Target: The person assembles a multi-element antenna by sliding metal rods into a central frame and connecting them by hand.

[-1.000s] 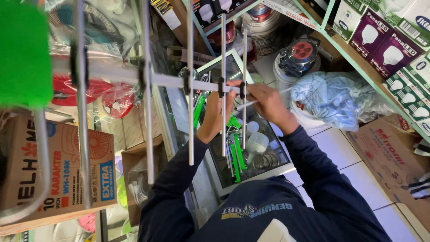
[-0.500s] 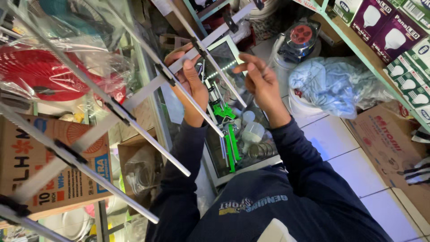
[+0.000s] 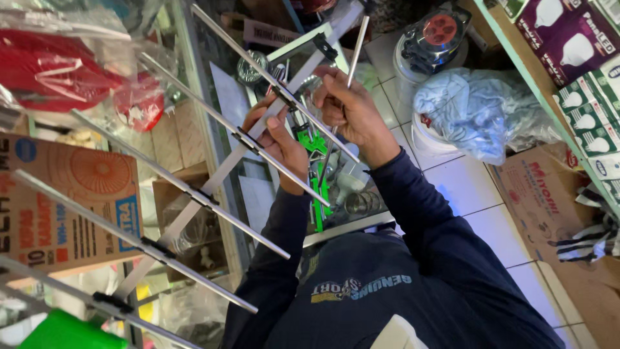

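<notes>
I hold a long aluminium aerial (image 3: 213, 178) slanting from lower left to upper right, with several thin cross rods fixed by black clips. My left hand (image 3: 281, 139) grips its square centre bar from below, between two cross rods. My right hand (image 3: 349, 110) is closed on a loose thin metal rod (image 3: 357, 45) that stands almost upright beside the bar's upper end. Under both hands is a glass display case (image 3: 352, 226) with green plastic parts (image 3: 318, 194) and small jars inside.
A blue plastic bag (image 3: 478, 110) sits on a white bucket at right, next to a cardboard box (image 3: 542, 187) and a shelf of bulb boxes (image 3: 581, 77). A brown fan carton (image 3: 71, 200) and red goods in plastic (image 3: 64, 71) crowd the left. White tiles (image 3: 478, 213) lie below.
The aerial has swung from upright across the view to a diagonal slant. My hands have shifted along its bar, and my right hand now grips a single upright rod.
</notes>
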